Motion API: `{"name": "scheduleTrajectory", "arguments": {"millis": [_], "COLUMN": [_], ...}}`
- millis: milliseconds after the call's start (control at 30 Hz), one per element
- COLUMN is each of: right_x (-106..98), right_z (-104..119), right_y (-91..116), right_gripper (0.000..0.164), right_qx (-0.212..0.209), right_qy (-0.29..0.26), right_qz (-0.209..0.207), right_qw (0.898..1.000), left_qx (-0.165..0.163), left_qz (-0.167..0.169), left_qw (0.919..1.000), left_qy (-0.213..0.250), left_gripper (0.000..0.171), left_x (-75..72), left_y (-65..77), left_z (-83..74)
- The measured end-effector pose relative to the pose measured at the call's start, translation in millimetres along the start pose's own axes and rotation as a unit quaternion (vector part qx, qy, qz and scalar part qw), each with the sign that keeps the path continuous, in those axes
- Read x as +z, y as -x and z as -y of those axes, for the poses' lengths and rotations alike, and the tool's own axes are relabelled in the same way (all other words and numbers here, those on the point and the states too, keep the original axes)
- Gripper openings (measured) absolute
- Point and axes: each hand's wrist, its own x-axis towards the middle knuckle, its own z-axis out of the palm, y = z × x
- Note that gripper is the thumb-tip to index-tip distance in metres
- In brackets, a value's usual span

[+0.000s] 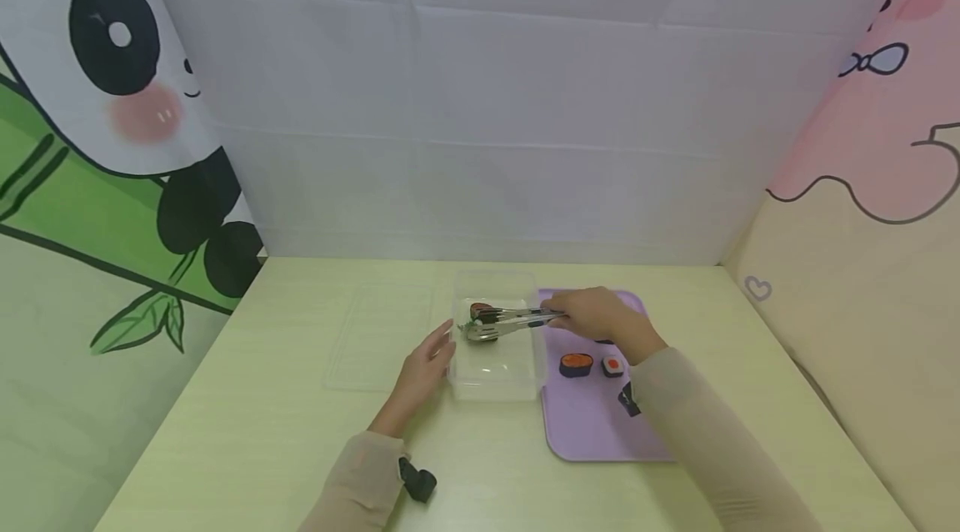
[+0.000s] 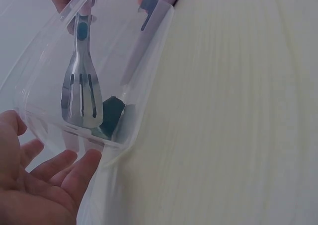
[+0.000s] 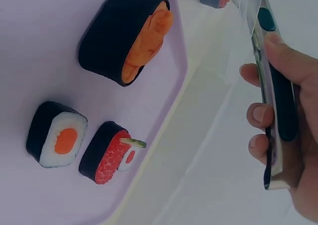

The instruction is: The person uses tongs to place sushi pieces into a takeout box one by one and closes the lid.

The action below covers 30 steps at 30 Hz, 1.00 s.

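Note:
My right hand (image 1: pixel 600 317) grips metal tongs (image 1: pixel 517 320) with dark handle pads, its fingers wrapped round the handle in the right wrist view. The tips of the tongs reach into a clear plastic box (image 1: pixel 491 386). At those tips is a sushi piece (image 2: pixel 113 114) with a dark wrap; whether they pinch it I cannot tell. My left hand (image 1: pixel 422 369) is at the box's left wall, its fingers extended and loosely spread, with fingertips right at the plastic in the left wrist view.
Right of the box lies a purple tray (image 1: pixel 592 432). It bears an orange-topped sushi (image 1: pixel 576 364), a rice roll with an orange centre (image 3: pixel 58 138) and a red-topped sushi (image 3: pixel 106 155). A clear flat lid (image 1: pixel 375 340) lies left of the box on the pale table (image 1: pixel 247 432).

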Motion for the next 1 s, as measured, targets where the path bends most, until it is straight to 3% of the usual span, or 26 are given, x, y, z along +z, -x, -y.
{"name": "scheduleTrajectory", "arguments": {"millis": [167,400,1000], "right_x": [-5.7,-17.9,-16.7], "right_z": [1.2,-8.5,-42.9], "right_y": [3.4,22.6,109.4], "right_gripper": [0.040,0.029,0.030], "right_qx": [0.017,0.021,0.067], "right_qy": [-0.012,-0.021,-0.069], "right_qz": [0.006,-0.024,-0.059], "right_qw": [1.000,0.999,0.994], "left_qx": [-0.003,-0.002,-0.001], "left_qz": [0.001,-0.001,0.000], "left_qw": [1.0000,1.0000,1.0000], "left_qy": [0.000,0.004,0.002], "left_gripper": [0.048,0.047,0.047], "left_x": [-0.5,-1.2,-5.4], "left_y": [0.7,1.4,1.8], "left_z": [-1.3,-1.6,0.3]}}
